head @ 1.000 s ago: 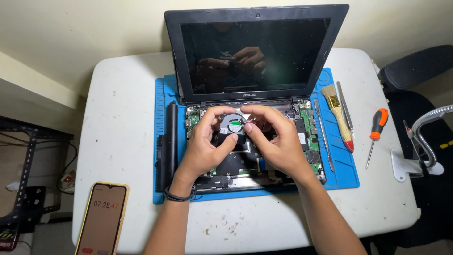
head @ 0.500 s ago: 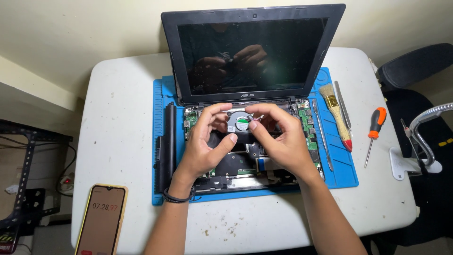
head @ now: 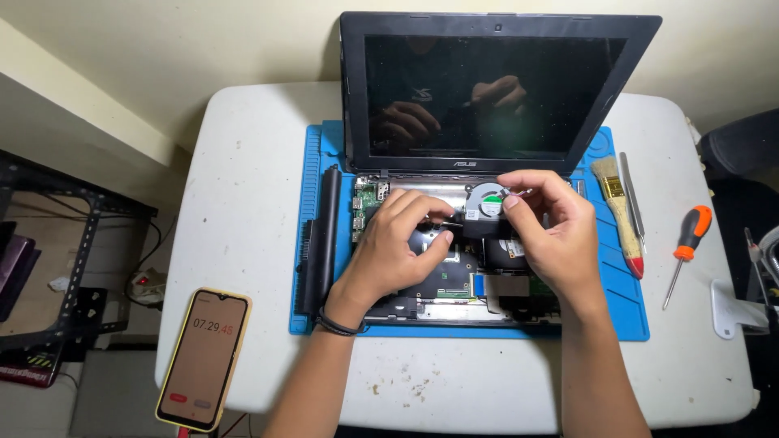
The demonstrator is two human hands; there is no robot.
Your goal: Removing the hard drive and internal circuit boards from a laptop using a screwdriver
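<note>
Two hands meet over the opened laptop (head: 454, 296) on the blue mat (head: 625, 316). Left hand (head: 398, 247) has its fingers curled, pinching the fan (head: 487, 203) at its near-left edge; right hand (head: 552, 231) pinches its right side. Fan sits between both hands, toward the surface's far edge, just below the screen (head: 487, 93).
</note>
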